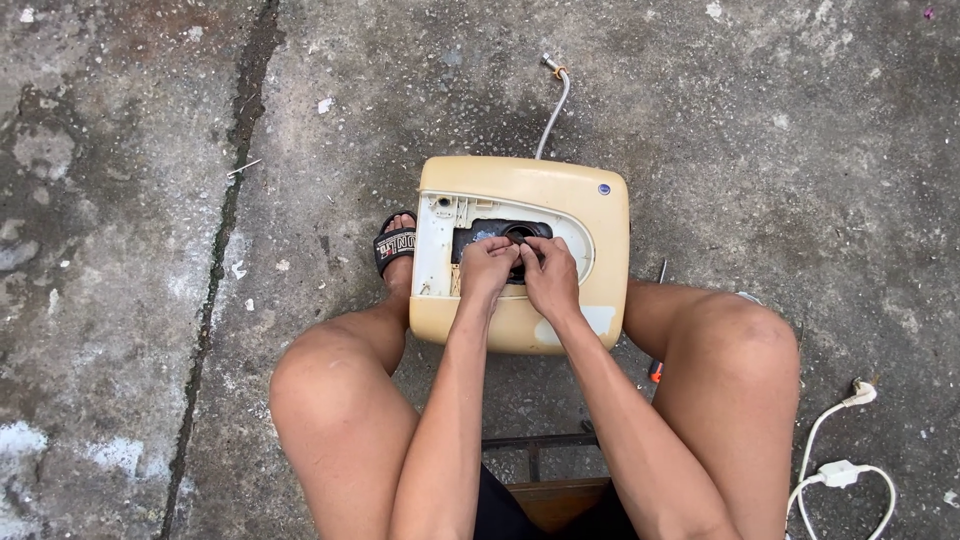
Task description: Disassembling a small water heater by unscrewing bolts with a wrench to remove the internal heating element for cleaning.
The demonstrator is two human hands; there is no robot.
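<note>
Between knees: both grips, left hand (487, 264) & right hand (549, 272), pinch black ring (519, 236) in upturned heater (524, 254) opening.

There are no packages, signs or screens here. Only two small marks show: a round dark-blue badge (604, 189) at the far right corner of the yellowish heater (520, 185), and white printed lettering on the black strap of the sandal (394, 244), left of the heater.
</note>
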